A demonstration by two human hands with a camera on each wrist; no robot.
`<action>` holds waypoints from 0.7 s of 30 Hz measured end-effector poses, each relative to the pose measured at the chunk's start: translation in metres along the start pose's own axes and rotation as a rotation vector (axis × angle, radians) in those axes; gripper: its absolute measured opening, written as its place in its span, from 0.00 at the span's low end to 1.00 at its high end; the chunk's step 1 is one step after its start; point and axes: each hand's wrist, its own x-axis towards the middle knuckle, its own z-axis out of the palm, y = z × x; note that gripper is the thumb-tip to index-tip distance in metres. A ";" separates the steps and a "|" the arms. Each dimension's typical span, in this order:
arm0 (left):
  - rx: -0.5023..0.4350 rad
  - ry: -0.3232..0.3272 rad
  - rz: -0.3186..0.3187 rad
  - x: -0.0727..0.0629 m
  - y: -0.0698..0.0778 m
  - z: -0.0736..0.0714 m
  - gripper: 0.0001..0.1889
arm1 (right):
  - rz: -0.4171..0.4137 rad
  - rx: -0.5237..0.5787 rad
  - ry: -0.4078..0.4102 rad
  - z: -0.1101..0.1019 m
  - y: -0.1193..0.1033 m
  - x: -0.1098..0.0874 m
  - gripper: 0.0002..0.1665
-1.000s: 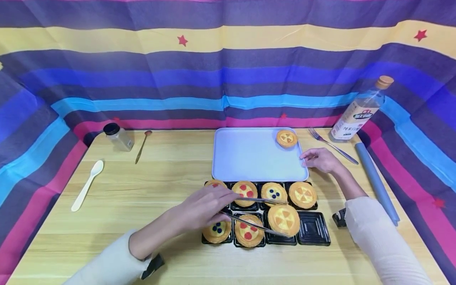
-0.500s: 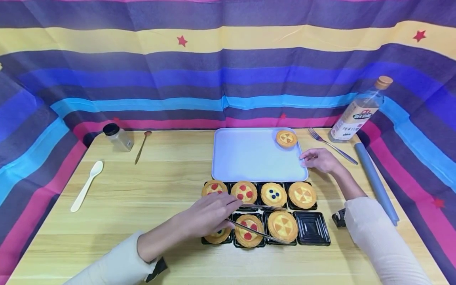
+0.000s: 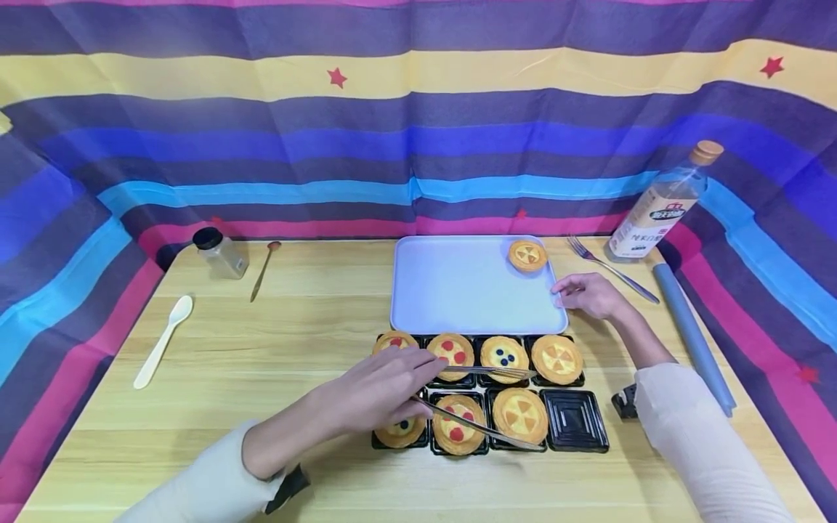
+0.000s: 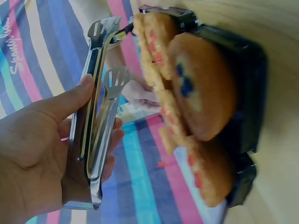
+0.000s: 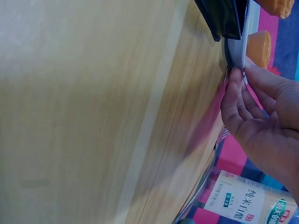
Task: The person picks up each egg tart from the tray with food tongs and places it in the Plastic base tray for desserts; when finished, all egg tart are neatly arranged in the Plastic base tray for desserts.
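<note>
My left hand (image 3: 375,388) grips metal tongs (image 4: 81,140) by their handles. The tong arms are spread over the black boxes, on either side of a tart with orange wedges (image 3: 521,416), which sits in the third front box. Left of it in the front row are a red-topped tart (image 3: 451,434) and a blueberry tart (image 3: 400,434), partly under the hand. Several more tarts, one a blueberry tart (image 3: 503,358), fill the back row. My right hand (image 3: 588,294) pinches the right edge of the pale tray (image 3: 458,290), where another wedge-topped tart (image 3: 527,256) lies.
The rightmost front box (image 3: 577,421) shows its ridged bottom. Right of the tray are a fork (image 3: 615,270), a bottle (image 3: 657,211) and a blue-grey rod (image 3: 693,338). At left lie a white spoon (image 3: 163,341), a black-capped jar (image 3: 222,254) and a thin dark-tipped spoon (image 3: 264,270).
The wedge-topped tart between the tongs has come down into the third front box. The tong arms have spread away from it. My right hand keeps its place on the tray's edge.
</note>
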 end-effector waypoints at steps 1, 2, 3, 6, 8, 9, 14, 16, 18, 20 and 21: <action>0.000 0.009 0.011 0.002 0.000 -0.003 0.31 | 0.005 0.003 0.001 0.000 0.000 0.000 0.18; 0.007 0.017 0.018 0.004 -0.001 -0.006 0.31 | 0.007 0.009 -0.001 0.000 0.000 0.000 0.18; 0.013 0.030 0.027 0.006 -0.002 -0.009 0.32 | 0.007 0.016 -0.004 0.000 -0.001 -0.001 0.18; -0.001 0.046 0.009 0.016 -0.006 -0.018 0.32 | 0.011 0.041 -0.005 0.000 -0.002 -0.001 0.17; -0.013 0.049 -0.022 0.025 -0.012 -0.022 0.33 | 0.011 0.056 -0.003 0.001 -0.002 -0.001 0.17; -0.026 0.050 -0.039 0.031 -0.016 -0.024 0.33 | 0.006 0.058 -0.002 0.001 -0.002 -0.002 0.17; -0.052 0.050 -0.144 0.064 -0.042 -0.029 0.34 | 0.007 0.065 0.000 0.002 -0.002 -0.002 0.18; -0.035 0.057 -0.179 0.077 -0.054 -0.029 0.33 | 0.007 0.070 -0.002 0.003 -0.002 -0.002 0.18; -0.004 0.058 -0.210 0.090 -0.065 -0.029 0.33 | 0.004 0.074 -0.002 0.003 -0.001 -0.002 0.18; 0.033 0.058 -0.234 0.104 -0.075 -0.028 0.32 | 0.006 0.071 0.002 0.002 -0.002 -0.002 0.19; 0.047 0.056 -0.245 0.110 -0.079 -0.027 0.31 | 0.006 0.067 0.001 0.002 -0.002 -0.002 0.19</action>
